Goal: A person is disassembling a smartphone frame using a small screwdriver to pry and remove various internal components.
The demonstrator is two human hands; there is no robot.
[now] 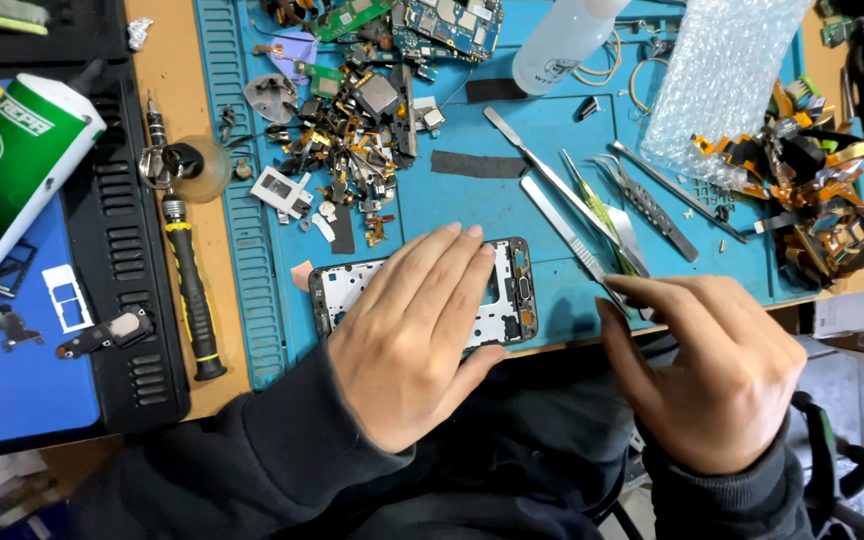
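Head camera, looking straight down at a pretty cluttered bench. The left hand [414,335] lies flat on top of a stripped phone frame [512,300], fingers straight and held close together, thumb tucked along the near edge. The frame sits at the front edge of the blue work mat [472,205], lying flat, long side running left to right, and the hand covers most of its middle, so only the two ends show.

The right hand [707,370] is just to the right of the frame, at the mat's near edge. Its fingers are curled in with the thumb and fingertips drawn together right at the near tips of the metal tweezers [582,225]. Honestly can't tell if it's actually pinching one or just touching.

Those tweezers (several pairs, plus a flat metal pry tool) lie fanned out diagonally on the mat behind the right hand. Further back there's a heap of small phone parts [352,130], circuit boards [442,22], a clear plastic bottle [562,40] and a bubble wrap bag [717,75]. Far right is a tangle of orange ribbon cables [812,190].

Left of the mat, a screwdriver [187,280] with a black and yellow handle lies on the wooden table, and a green and white glue tube [7,170] lies at the far left beside a black tray [122,300].
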